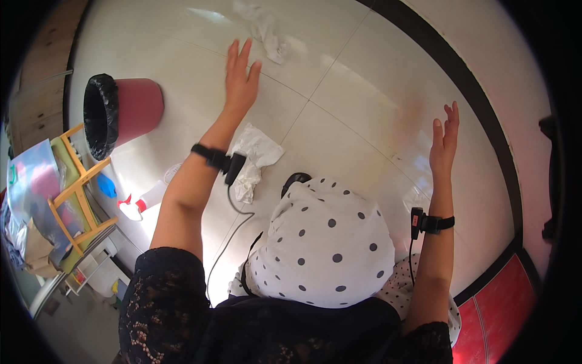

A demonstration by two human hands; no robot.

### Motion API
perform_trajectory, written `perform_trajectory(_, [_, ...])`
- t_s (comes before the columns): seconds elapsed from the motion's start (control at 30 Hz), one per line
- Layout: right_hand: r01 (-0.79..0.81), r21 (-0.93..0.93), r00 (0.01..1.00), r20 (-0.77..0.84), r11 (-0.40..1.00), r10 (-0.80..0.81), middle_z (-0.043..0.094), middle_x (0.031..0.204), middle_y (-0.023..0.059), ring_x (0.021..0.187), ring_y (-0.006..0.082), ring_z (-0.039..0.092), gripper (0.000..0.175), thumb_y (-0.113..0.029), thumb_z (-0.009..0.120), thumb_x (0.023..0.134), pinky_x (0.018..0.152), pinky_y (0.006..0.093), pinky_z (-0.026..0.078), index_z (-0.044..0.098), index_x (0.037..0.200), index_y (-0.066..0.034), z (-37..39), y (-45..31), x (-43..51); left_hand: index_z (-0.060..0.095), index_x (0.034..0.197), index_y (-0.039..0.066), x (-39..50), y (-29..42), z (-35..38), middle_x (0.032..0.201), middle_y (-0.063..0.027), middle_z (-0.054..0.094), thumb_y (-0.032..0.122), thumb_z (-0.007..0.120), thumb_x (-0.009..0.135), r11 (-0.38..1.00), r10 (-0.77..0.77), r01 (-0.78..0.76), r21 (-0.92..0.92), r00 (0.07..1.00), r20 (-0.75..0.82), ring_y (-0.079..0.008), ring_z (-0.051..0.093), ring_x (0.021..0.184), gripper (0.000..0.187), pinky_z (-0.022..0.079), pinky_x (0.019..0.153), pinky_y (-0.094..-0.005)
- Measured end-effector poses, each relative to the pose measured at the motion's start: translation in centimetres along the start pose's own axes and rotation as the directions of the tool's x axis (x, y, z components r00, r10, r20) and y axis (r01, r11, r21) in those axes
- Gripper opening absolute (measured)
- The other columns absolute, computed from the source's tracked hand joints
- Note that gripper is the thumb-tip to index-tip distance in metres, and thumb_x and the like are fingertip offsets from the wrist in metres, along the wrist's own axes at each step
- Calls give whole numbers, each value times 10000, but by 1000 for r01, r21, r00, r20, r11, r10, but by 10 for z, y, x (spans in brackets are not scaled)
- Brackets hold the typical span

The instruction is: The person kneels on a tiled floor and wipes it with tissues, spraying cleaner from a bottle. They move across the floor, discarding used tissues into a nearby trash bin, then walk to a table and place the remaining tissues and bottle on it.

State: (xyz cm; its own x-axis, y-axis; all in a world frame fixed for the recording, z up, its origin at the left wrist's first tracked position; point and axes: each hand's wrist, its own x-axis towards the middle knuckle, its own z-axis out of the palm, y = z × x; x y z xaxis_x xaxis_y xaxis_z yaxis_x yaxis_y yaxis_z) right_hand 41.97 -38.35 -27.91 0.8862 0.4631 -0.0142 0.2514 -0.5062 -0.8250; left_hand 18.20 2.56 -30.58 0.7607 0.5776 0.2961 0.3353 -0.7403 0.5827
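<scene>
My left hand (242,79) is raised over the tiled floor (345,123), its fingers apart and holding nothing. Just beyond its fingertips lies a twisted white cloth or tissue (269,38). Crumpled white paper sheets (258,148) lie on the tiles beside my left forearm. To the right, my right hand (443,144) is held up empty, thumb apart from the fingers. A brownish smear (409,109) and small dark specks (395,157) mark the floor to its left. Partly hidden behind my left arm is a spray bottle (136,207) with a red-and-white trigger head.
A pink bin (141,107) with a black liner stands at the left. Nearby are a yellow wooden frame (86,193) with bags around it and a blue object (107,185). A black border strip (482,100) runs along the right wall. A cable (220,255) hangs from my left wrist strap.
</scene>
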Motion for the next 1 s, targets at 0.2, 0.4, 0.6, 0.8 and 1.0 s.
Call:
perform_trajectory(0.2, [-26,-14,996,84,1000,27,408,1547,181,1451,284,369,601,-252,490,1051,1205,438,251,269,1588,-98,19,-6,-4,465,1500,172,-203,22,-104,1634,-170,263,383,687,903,909,-110,-164,383,792,601,-427,213,1507,671,208,1204,-586])
perform_trajectory(0.4, [-19,-52,992,122,998,26,434,1526,198,1417,322,416,645,-348,511,1045,1154,429,327,267,1591,-107,29,-5,-2,414,1533,144,-204,3,-48,1653,-212,182,552,578,929,907,-177,-109,407,777,604,-413,155,1528,747,146,1210,-583])
perform_trajectory(0.6, [-90,5,995,41,996,89,439,1524,191,1404,300,429,637,-342,512,1048,1163,423,314,267,1593,-120,21,-4,12,440,1522,147,-85,32,45,1633,-226,229,529,549,954,932,75,-222,288,892,445,-434,183,1508,693,172,1197,-579])
perform_trajectory(0.8, [-132,-8,990,-43,991,131,459,1514,183,1374,303,463,651,-361,540,1032,1123,410,367,288,1585,-128,7,6,4,482,1495,192,57,79,176,1573,-209,360,489,554,968,904,267,-333,268,929,256,-427,283,1468,609,227,1182,-577])
perform_trajectory(1.0, [-220,28,953,-207,975,221,478,1498,178,1352,308,483,635,-347,532,1033,1079,403,405,296,1580,-126,-22,24,-4,466,1503,184,5,132,188,1581,-186,358,463,518,993,849,439,-526,52,756,485,-400,276,1480,584,218,1198,-557])
